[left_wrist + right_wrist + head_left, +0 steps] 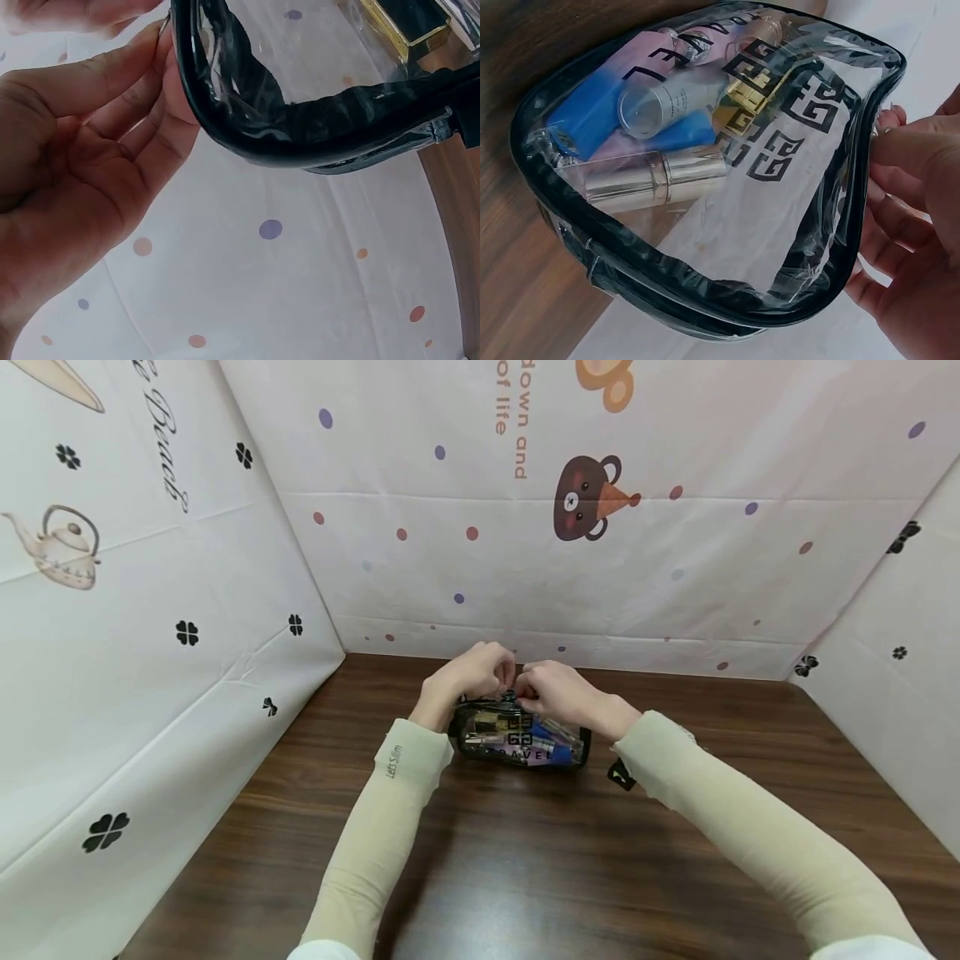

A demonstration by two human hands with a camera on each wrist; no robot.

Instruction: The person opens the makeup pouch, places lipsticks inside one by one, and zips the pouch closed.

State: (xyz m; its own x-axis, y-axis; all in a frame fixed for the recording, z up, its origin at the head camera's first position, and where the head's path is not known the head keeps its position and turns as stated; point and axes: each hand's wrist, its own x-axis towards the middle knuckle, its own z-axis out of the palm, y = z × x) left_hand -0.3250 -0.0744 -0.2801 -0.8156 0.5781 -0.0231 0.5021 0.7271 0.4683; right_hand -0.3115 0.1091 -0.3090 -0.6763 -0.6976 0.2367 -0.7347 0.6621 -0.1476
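Observation:
A clear cosmetic bag (480,745) with black piping and dark lettering stands near the back of the table. Through its plastic show a gold tube (660,178), a blue-and-pink item (592,105) and a whitish tube (664,103). My left hand (477,670) pinches the bag's top edge between thumb and fingers, a small shiny metal bit (163,26) at the fingertips. Close beside it, my right hand (561,693) grips the same top edge, its fingers curled behind the piping. The right fingertips are partly hidden by the bag in the right wrist view.
A small black tag-like item (621,774) lies right of the bag, by the right sleeve (675,760). The dark wooden table (510,877) meets printed white sheets (420,568) at the back and both sides.

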